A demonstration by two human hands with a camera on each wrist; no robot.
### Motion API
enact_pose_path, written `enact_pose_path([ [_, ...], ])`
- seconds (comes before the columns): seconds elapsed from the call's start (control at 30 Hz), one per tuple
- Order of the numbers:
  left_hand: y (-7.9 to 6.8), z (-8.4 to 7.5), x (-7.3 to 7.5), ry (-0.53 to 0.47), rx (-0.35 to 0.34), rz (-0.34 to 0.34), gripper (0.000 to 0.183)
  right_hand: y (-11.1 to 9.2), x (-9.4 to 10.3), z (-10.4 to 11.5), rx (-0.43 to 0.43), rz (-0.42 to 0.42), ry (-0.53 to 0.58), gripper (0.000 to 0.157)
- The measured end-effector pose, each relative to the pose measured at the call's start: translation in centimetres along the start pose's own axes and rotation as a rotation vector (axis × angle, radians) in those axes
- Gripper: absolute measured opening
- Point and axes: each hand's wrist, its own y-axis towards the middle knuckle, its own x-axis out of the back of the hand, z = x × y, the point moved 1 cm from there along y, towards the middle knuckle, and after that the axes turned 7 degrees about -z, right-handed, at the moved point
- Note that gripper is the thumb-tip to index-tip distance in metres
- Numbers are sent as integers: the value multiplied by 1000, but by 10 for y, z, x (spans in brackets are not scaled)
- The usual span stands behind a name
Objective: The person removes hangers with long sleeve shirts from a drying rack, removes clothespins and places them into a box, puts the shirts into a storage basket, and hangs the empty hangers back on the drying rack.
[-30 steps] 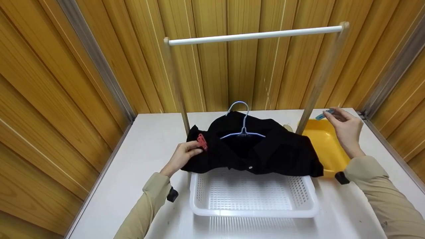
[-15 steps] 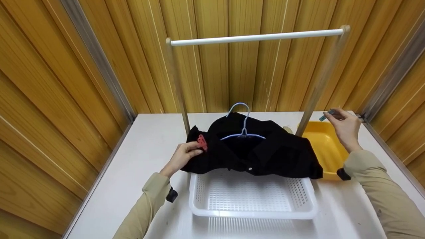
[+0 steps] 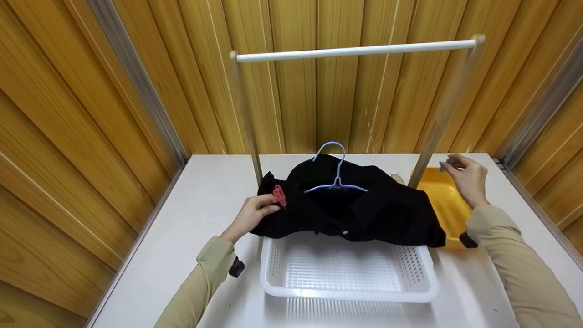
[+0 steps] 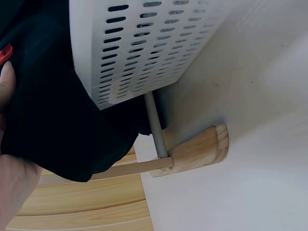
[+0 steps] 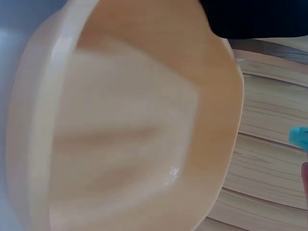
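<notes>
A black collared garment (image 3: 391, 214) lies across the back of a white perforated basket (image 3: 348, 294), with a light-blue hanger (image 3: 337, 175) in its neck opening. At its left shoulder my left hand (image 3: 250, 214) pinches a red clothespin (image 3: 279, 196), which lies against the cloth; whether it bites the fabric cannot be told. Above the back of a yellow basin (image 3: 448, 205), my right hand (image 3: 469, 177) pinches a small blue-green clothespin (image 3: 445, 163), mostly covered by the fingers. Only the tip of that blue clothespin (image 5: 299, 137) shows in the right wrist view.
A rack with a white top rail (image 3: 355, 51) and wooden posts stands behind the basket. One wooden foot (image 4: 199, 150) rests on the white table (image 3: 191, 214). Wood-panelled walls (image 3: 291, 100) close off the back and sides.
My right hand has come slightly left and down over the basin, and the blue-green clothespin has turned within its fingers. The left hand keeps its place on the red clothespin.
</notes>
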Motion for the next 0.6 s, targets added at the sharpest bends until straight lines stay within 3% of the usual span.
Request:
enact_pose_path([
  [0.27,-3,-8,3,5,-13,-6,13,2,-4,-2,-76,209,-105,33],
  [0.6,-6,-11,4,20,-24,-3,12,-1,-9,-5,-103,462,-192,33],
])
